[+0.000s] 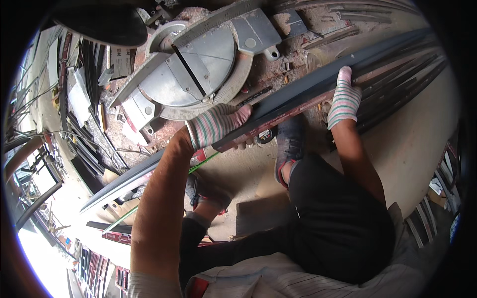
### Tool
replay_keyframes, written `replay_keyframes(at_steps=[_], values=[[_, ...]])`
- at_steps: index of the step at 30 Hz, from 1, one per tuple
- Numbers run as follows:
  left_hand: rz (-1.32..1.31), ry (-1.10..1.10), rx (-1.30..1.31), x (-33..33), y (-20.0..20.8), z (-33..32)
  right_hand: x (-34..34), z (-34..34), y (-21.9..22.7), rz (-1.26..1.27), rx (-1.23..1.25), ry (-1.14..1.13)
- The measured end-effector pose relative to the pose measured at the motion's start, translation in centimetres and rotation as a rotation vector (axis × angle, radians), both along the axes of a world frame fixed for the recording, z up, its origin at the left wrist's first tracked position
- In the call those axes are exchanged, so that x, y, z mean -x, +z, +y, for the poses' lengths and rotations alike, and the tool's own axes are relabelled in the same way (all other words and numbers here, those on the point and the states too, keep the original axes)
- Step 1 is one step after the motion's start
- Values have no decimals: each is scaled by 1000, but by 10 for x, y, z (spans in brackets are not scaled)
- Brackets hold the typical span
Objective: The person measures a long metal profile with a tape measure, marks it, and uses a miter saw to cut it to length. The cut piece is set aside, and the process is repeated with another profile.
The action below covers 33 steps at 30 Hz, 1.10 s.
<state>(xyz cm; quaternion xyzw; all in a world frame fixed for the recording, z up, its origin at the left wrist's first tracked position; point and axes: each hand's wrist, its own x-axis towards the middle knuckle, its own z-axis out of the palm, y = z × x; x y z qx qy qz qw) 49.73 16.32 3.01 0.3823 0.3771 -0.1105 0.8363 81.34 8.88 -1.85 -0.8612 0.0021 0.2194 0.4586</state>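
A long dark grey profile bar (303,84), with reddish printed film along its near side, slants from beside my left hand up to the far right. My left hand (218,124), in a striped knit glove with bare-looking pinkish fingertips, is closed around its near end, thumb on top. Farther along, my right hand (344,97), gloved the same way, grips the bar with its thumb on the upper face; its other fingers are hidden beneath. Just beyond my left hand lies the round metal table of a mitre saw (186,74), with a dark slot across it.
A black rounded part (102,25) juts in at the upper left. Several dark strips (397,84) lie at the right. A pale grey strip (126,176) extends at the left, near a thin green rod (203,162). A round black-and-white object (265,136) sits below the bar.
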Motion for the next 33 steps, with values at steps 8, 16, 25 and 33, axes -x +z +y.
replay_keyframes(at_steps=[8, 16, 25, 33], values=[[0, -11, -11, -4, 13, 7, 4, -1, 15, 35, -70, 3], [-16, 31, -52, 11, -7, 4, 9, 0, 24, 180, -98, -2], [177, 40, -299, 27, -24, -3, 5, -6, 6, 141, -39, -67], [247, 290, -171, 19, -8, -10, -4, -16, -13, 130, -66, -54]])
